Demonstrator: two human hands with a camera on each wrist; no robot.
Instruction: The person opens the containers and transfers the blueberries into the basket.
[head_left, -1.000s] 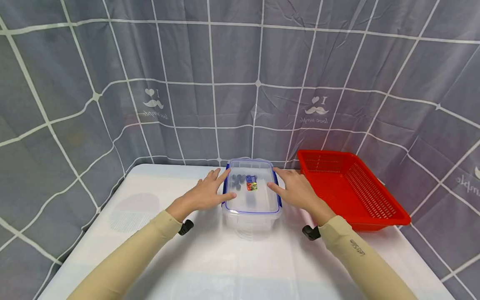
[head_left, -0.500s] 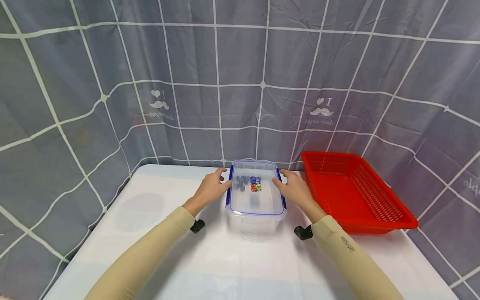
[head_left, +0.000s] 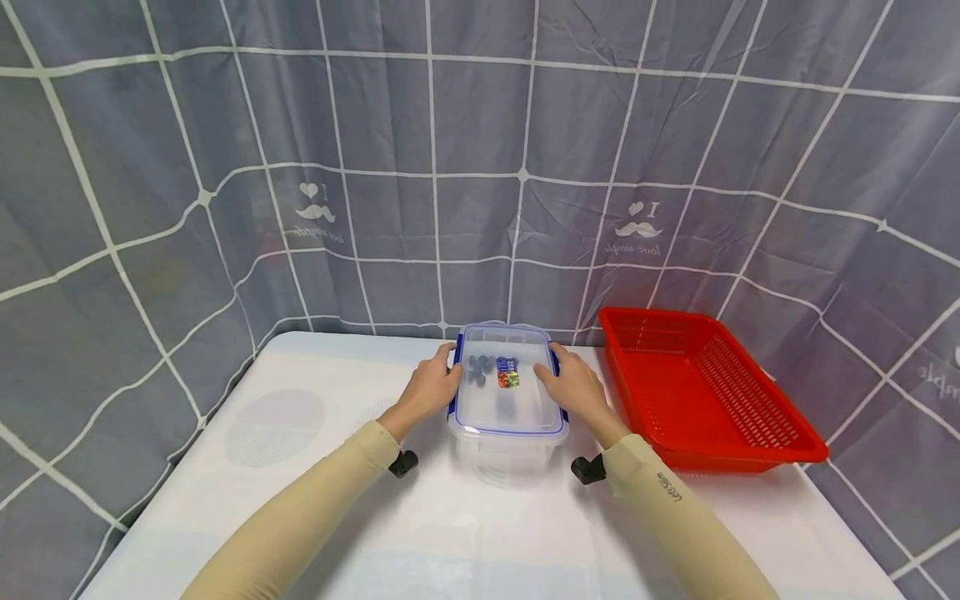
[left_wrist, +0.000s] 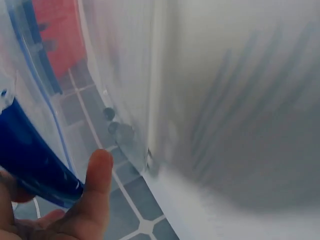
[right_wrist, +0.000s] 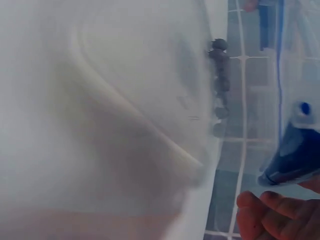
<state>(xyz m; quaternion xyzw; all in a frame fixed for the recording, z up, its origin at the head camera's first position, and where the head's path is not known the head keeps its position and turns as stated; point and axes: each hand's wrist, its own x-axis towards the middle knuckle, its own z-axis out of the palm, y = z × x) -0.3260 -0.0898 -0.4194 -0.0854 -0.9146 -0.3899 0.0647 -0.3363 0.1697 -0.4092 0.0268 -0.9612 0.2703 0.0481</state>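
A clear plastic food container (head_left: 480, 454) stands on the table. Its clear lid (head_left: 487, 415) has a blue seal line and a fruit label (head_left: 507, 372). Several small dark round things (head_left: 480, 367) show through at the far left inside. My left hand (head_left: 426, 390) grips the blue side latch (left_wrist: 30, 150), thumb at the lid's edge, fingers under the latch. On the other side, my right hand (head_left: 581, 390) has its thumb over the lid and curled fingers at the other blue latch (right_wrist: 295, 152), which slants outward. Part of each hand is cut off in its wrist view.
A red perforated plastic basket (head_left: 705, 392) stands on the right of the table, close to my right hand. A white cloth covers the table (head_left: 360, 533). Behind and at both sides hangs a grey curtain (head_left: 480, 208) with white grid lines.
Both hands have gone from spread fingers over the container's sides to a closer grip at its side latches. The container and basket stay in place; the head view shifts slightly.
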